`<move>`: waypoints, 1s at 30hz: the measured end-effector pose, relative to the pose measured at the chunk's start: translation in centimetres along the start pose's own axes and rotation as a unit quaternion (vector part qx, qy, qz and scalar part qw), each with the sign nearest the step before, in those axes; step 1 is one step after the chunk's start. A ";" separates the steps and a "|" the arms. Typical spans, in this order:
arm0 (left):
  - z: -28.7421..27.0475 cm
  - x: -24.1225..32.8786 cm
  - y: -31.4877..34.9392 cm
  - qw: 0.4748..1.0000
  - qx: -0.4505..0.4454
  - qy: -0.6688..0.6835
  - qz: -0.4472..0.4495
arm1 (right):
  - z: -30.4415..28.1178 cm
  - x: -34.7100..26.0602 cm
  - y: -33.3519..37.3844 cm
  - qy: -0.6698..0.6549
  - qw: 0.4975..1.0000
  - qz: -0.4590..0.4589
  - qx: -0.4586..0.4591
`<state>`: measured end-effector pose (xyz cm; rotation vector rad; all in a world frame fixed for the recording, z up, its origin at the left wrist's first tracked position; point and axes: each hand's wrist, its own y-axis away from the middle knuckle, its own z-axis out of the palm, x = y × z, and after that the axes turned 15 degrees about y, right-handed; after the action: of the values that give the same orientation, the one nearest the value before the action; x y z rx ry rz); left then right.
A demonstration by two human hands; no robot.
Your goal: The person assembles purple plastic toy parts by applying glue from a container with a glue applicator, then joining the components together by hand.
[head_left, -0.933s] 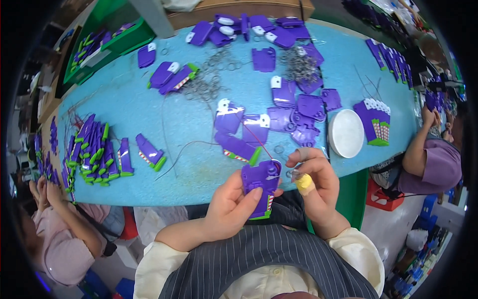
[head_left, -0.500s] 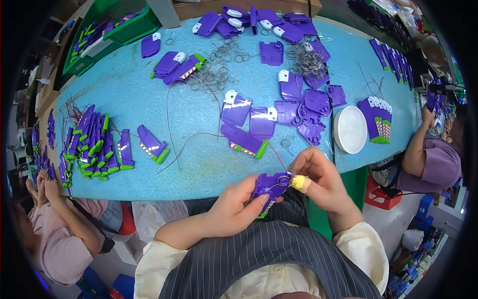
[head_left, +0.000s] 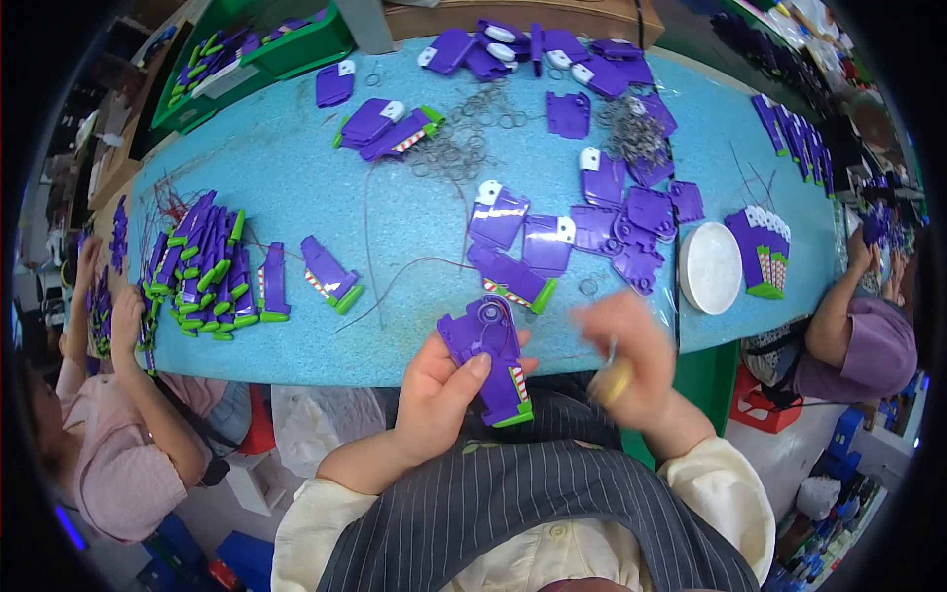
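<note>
My left hand (head_left: 441, 390) grips a purple plastic wing piece (head_left: 503, 380) by its left side, thumb pressed on its face. The piece has a green tip and a red-and-white striped edge. A thin metal spring (head_left: 490, 314) lies at the round seat near its top, one leg running down toward my thumb. My right hand (head_left: 636, 355) is raised to the right, apart from the piece, with yellow tape round one digit. Motion smears its fingers, so I cannot tell whether they hold anything. Just beyond the held piece lies another striped purple wing piece (head_left: 513, 279) with a wire.
Finished-looking purple-green pieces (head_left: 202, 266) are heaped at left. Loose springs (head_left: 459, 148) lie in tangles farther back. Purple shells (head_left: 597, 229) and a white bowl (head_left: 710, 268) are at right. A green bin (head_left: 271, 64) stands far left. Co-workers sit at both sides.
My right hand has come away from the wing piece, to the right. My left hand has shifted left and turned the piece, so its face and spring now show plainly.
</note>
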<state>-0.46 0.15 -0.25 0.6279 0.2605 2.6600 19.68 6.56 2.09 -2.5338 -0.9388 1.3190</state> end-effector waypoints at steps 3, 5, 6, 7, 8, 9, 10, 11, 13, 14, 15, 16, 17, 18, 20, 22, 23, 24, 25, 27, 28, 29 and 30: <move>0.2 0.1 0.0 0.990 0.037 -0.121 0.056 | 2.2 -1.3 0.3 0.209 0.973 -0.077 -0.066; 0.1 0.2 0.0 0.985 0.038 -0.151 0.075 | 3.0 -0.8 0.9 0.250 0.962 -0.086 -0.070; 0.1 0.1 0.0 0.978 0.040 -0.183 0.091 | 3.2 -0.6 1.1 0.290 0.950 -0.093 -0.072; -0.2 -0.6 0.0 0.984 0.028 -0.144 0.102 | 3.4 -0.7 1.3 0.312 0.941 -0.111 -0.071; -0.7 -0.9 0.1 0.984 0.029 -0.143 0.103 | 3.8 -0.9 1.6 0.312 0.941 -0.111 -0.072; -1.2 -1.3 0.2 0.980 0.031 -0.163 0.105 | 4.3 -1.2 1.8 0.321 0.937 -0.101 -0.089; -1.3 -1.3 0.0 0.977 0.031 -0.183 0.106 | 4.6 -1.4 2.0 0.332 0.933 -0.089 -0.105; -1.2 -1.1 0.0 0.977 0.030 -0.184 0.106 | 4.7 -1.5 2.0 0.293 0.945 -0.072 -0.128; -0.7 -0.5 0.0 0.987 0.013 -0.121 0.105 | 4.9 -1.7 2.2 0.213 0.965 -0.038 -0.145; -0.8 -0.2 0.1 0.987 0.011 -0.122 0.104 | 4.9 -1.8 2.1 0.132 0.978 -0.004 -0.162; -1.1 0.1 0.2 0.992 0.011 -0.105 0.073 | 4.2 -1.9 1.8 0.068 0.974 0.033 -0.211; -1.4 0.4 0.4 0.995 0.013 -0.089 0.047 | 3.1 -1.6 1.0 0.067 0.975 0.030 -0.212; -2.0 0.2 0.7 0.993 0.013 -0.115 0.037 | 1.8 -1.0 0.0 -0.005 0.961 0.018 -0.275; -2.0 0.1 1.1 0.992 0.013 -0.116 0.038 | 0.8 -0.1 -0.8 -0.077 0.939 0.007 -0.336; -1.6 -0.1 1.7 0.999 0.019 -0.032 -0.012 | 0.2 2.4 -1.4 0.029 0.991 0.036 -0.128; -1.5 -0.4 2.1 0.999 0.021 -0.015 -0.032 | 0.0 2.6 -4.3 0.336 0.938 0.063 -0.060; -1.2 -0.7 2.1 0.996 0.021 -0.033 -0.078 | 0.2 3.1 -5.0 0.380 0.921 0.044 -0.068; -1.0 -0.9 2.2 0.991 0.020 -0.050 -0.123 | 0.3 3.5 -5.5 0.378 0.922 0.047 -0.070; -0.8 -0.9 2.1 0.985 0.027 -0.061 -0.159 | 0.5 3.9 -5.8 0.378 0.921 0.031 -0.092; -0.5 -1.0 2.0 0.984 0.037 -0.067 -0.159 | 0.5 3.9 -5.9 0.358 0.931 0.024 -0.069; -0.6 -1.1 2.3 0.984 0.043 -0.077 -0.154 | 0.3 3.9 -5.6 0.360 0.931 0.030 -0.047; -0.7 -1.2 2.3 0.984 0.048 -0.063 -0.161 | -0.5 3.1 -5.0 0.271 0.956 0.095 -0.053; -0.7 -1.2 2.3 0.984 0.052 -0.057 -0.161 | -1.2 2.0 -3.8 0.180 0.969 0.160 -0.058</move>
<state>-0.57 -2.52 -0.76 0.7027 0.4303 2.3038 19.69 10.95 2.91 -2.9714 -0.5659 0.8338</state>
